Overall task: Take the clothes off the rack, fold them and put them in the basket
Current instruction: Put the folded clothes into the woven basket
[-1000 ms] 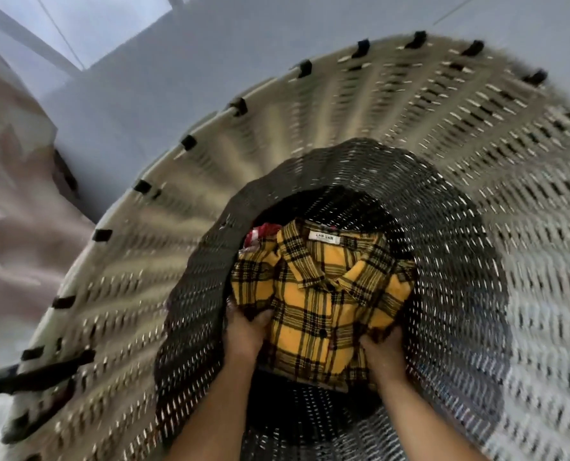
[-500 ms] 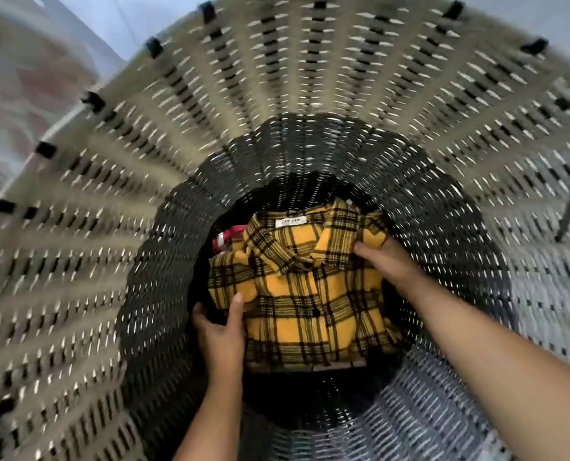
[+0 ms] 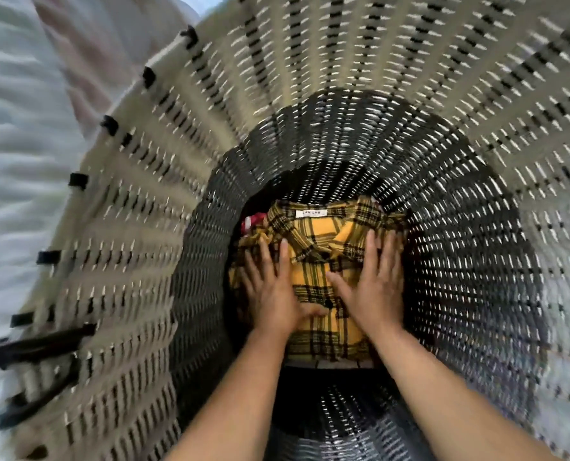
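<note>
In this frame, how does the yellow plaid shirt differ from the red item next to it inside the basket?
The yellow plaid shirt lies on top, folded, collar and label showing; the red item is mostly buried, only a corner peeking out at the shirt's far left. Both the left hand and the right hand press flat on the shirt; neither touches the red item. The shirt is yellow with black checks; the red item shows red and white. Both sit at the bottom of the basket.

The shirt (image 3: pixel 320 261) lies at the bottom of the basket (image 3: pixel 177 201). Left hand (image 3: pixel 273 291) and right hand (image 3: pixel 373 287) rest flat on it, side by side. A garment (image 3: pixel 253 221) shows at its far-left corner.
</note>
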The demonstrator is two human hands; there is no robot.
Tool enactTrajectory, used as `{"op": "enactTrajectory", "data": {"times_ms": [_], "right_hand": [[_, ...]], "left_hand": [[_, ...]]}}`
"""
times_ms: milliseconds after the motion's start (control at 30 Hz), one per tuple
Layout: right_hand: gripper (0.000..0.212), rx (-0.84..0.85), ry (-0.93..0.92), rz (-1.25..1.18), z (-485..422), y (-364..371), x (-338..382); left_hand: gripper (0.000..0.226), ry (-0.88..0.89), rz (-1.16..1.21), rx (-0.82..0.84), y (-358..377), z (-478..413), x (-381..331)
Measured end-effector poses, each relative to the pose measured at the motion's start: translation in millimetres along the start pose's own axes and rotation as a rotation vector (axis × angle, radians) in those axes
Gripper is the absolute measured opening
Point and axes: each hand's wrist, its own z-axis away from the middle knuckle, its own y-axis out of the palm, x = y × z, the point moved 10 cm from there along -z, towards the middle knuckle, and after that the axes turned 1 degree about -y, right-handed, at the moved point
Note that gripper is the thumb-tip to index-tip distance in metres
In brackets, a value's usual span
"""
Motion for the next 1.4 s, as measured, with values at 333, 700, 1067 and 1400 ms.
{"op": "enactTrajectory", "data": {"times_ms": [333, 700, 1067, 1400], "right_hand": [[0.102, 0.328, 0.193, 0.025, 10, 7, -26], [0.046, 0.548, 0.204, -0.192, 149, -113, 59], [0.072, 0.239, -0.081, -0.571, 157, -205, 273], [0.118, 0.331, -0.086, -0.494, 138, -121, 455]], "left_hand": [[0.122, -0.065, -0.072, 0.202, -5, 18, -5], [0.065, 0.130, 0.613, 0.099, -173, 222, -39], [0.055, 0.011, 0.850, -0.595, -364, 264, 141], [0.115, -0.216, 0.431, -0.684, -447, 217, 321]]}}
